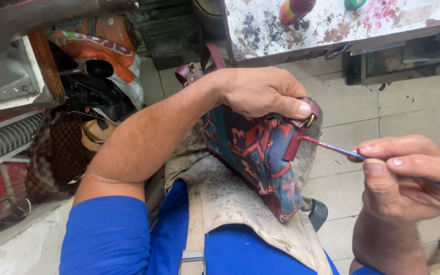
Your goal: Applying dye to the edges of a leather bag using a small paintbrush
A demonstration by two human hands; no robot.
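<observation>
A patterned bag [253, 153] in red, blue and teal with maroon leather trim rests upright on my lap, over a dirty grey apron [230, 198]. My left hand [263, 91] clamps the bag's top corner, thumb pressed on the maroon strap tab beside a brass ring [310, 121]. My right hand [408, 175] pinches a thin blue brush [332, 147] stained red. Its tip touches the maroon leather tab on the bag's side edge. The bag's maroon handle [211, 56] sticks up behind my left wrist.
A paint-spattered white worktable [332, 25] stands ahead with a red bottle [294, 10] and a green cap [353, 4] on it. At left lie an orange and white sack [103, 48], dark shoes, a tan sandal [95, 133] and a checkered brown bag [54, 158]. Pale floor tiles show at right.
</observation>
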